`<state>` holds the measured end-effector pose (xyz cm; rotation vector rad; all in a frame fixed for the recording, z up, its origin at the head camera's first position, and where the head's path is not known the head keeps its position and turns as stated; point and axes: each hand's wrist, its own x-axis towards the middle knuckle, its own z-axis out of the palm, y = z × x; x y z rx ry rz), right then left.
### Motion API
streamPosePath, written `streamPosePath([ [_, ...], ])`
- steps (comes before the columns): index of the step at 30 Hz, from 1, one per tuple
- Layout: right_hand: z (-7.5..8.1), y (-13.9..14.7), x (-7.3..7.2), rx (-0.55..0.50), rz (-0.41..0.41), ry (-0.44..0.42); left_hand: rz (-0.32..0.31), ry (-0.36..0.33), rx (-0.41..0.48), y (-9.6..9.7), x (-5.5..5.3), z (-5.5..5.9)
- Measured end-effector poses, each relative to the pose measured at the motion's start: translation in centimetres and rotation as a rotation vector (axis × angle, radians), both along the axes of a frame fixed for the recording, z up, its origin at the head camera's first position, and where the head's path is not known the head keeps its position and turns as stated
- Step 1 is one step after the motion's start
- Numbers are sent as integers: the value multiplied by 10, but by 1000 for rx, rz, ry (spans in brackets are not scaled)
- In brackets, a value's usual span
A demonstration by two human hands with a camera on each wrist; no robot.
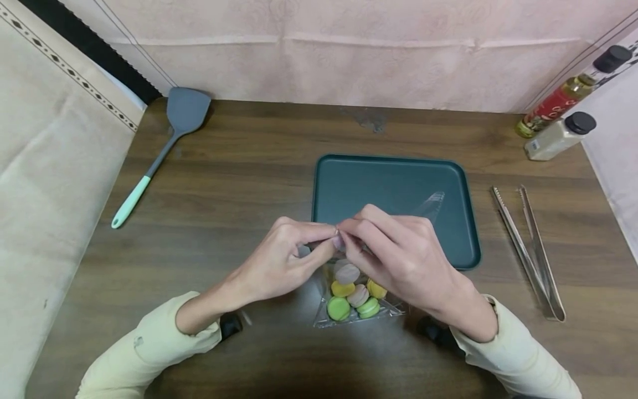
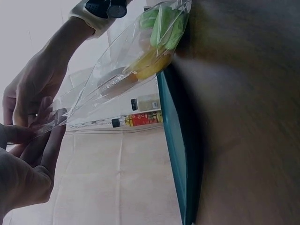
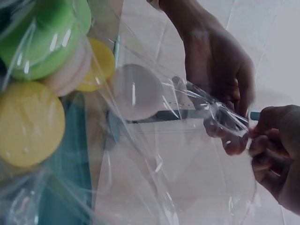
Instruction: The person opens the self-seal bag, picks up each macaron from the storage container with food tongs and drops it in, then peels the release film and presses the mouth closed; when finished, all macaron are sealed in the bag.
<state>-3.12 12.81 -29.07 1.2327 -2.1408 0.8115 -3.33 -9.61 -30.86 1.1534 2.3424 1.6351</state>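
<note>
A clear plastic bag (image 2: 110, 58) hangs from both hands, its upper end gathered narrow between the fingertips. Several macarons in green (image 1: 339, 308), yellow (image 3: 30, 124) and pale pinkish grey (image 3: 136, 91) lie toward the bottom of the bag. My left hand (image 1: 281, 263) pinches the gathered neck between thumb and forefinger. From the other side, my right hand (image 1: 399, 257) pinches the same spot, its fingertips meeting the left ones. In the head view the right hand covers part of the bag, and a clear flap of plastic (image 1: 432, 206) shows beyond it.
Behind the hands lies a dark teal tray (image 1: 389, 160). Metal tongs (image 1: 535, 260) rest to its right, with a red-labelled bottle (image 1: 553, 108) and a black-capped jar (image 1: 553, 138) at the back right. A grey spatula (image 1: 186, 111) with a mint handle lies at the left.
</note>
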Motion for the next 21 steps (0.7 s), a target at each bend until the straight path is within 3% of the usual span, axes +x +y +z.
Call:
streamPosePath([
  [6, 3, 3, 0, 72, 17, -1, -3, -16, -26, -3, 1, 1],
  [11, 3, 2, -1, 117, -3, 102, -14, -33, -38, -3, 1, 2],
  [16, 1, -2, -4, 83, -28, 248, -40, -16, -19, -2, -1, -2],
  [21, -1, -5, -5, 38, -48, 263, -45, 6, 16, -2, -3, -4],
])
